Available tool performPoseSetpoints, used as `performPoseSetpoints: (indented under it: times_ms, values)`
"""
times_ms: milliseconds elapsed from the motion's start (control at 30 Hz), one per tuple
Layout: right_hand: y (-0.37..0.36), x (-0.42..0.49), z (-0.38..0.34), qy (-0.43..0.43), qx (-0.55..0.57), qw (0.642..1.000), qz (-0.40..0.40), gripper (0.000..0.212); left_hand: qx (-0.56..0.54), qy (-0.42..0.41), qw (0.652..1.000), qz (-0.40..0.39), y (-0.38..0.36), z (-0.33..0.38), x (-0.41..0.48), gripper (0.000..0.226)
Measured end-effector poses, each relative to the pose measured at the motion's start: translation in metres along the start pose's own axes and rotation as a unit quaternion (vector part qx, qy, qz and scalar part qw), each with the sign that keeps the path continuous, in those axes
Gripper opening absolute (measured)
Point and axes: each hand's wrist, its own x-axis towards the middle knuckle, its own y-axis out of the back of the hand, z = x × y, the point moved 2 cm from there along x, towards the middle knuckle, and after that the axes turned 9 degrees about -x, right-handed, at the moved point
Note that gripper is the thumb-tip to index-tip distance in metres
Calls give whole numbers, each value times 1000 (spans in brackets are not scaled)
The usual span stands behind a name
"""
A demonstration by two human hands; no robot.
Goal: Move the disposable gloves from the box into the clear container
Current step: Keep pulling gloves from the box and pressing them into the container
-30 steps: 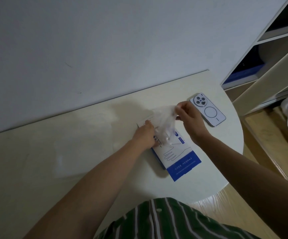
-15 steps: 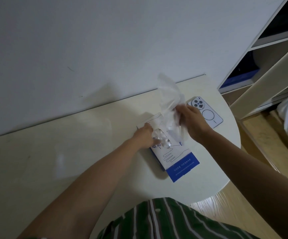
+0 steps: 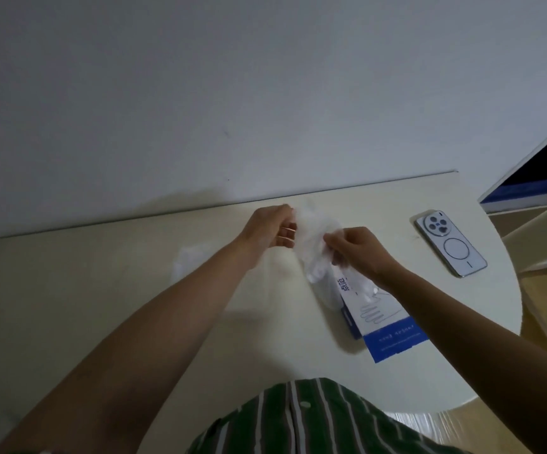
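Both hands meet over the far side of the table [image 3: 101, 290] in the head view, each pinching one side of a thin, clear bundle of gloves [image 3: 313, 247]. The left hand [image 3: 270, 229] has its fingers curled onto the bundle's far edge and the right hand [image 3: 360, 253] grips the near edge, so the film hangs between them just above the box [image 3: 383, 316]. Holding it from two sides looks like a way to gather the flimsy plastic before it goes into the container (one hand alone would likely let it flop). The box lies flat with its blue end toward the person, and more crumpled film shows at its opening. A phone [image 3: 450, 244] lies face down well to the right, apart from the work. How many gloves the bundle holds cannot be told. The container is hard to find: a faint pale patch [image 3: 191, 260] beside the left forearm may be it, but that is unclear.
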Motion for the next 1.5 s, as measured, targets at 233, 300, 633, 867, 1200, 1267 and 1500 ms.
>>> performPoseSetpoints:
  times_ms: [233,300,633,867,1200,1267,1500]
  values:
    - [-35,13,-22,49,-135,990,13,36,-61,54,995,53,68,-1,-15,37]
    - [-42,14,-32,49,-130,990,15,34,-22,46,998,36,75,-2,-22,27]
    - [-84,20,-67,78,-137,975,-159,49,65,-41,972,220,107,-17,-28,17]
    - [-98,19,-101,86,-27,996,10,63,328,-206,882,270,123,-10,-47,18]
    - [-102,56,-100,-9,-91,996,7,25,389,-216,858,256,155,-18,-58,19]
    - [-94,61,-101,30,-147,986,74,27,420,-184,847,268,165,-22,-56,19]
    - [-132,31,-132,325,-179,928,39,26,517,-126,796,290,168,-31,-50,24]
